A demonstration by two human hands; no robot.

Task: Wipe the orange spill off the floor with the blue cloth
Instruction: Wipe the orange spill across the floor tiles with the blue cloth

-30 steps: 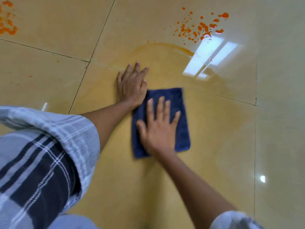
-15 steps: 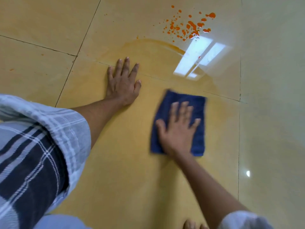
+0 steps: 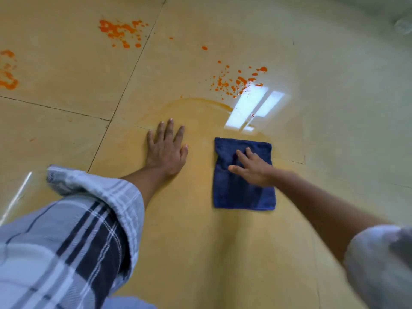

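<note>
Mid-wipe here: right hand (image 3: 253,169) presses flat-fingered on the blue cloth (image 3: 243,175), left hand (image 3: 166,148) splayed on the floor (image 3: 200,253), so next it probably needs pushing up into the orange spill (image 3: 236,82).

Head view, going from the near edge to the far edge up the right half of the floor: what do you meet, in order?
Blue cloth with the right hand resting on it → bright window reflection → cluster of orange splatter.
</note>
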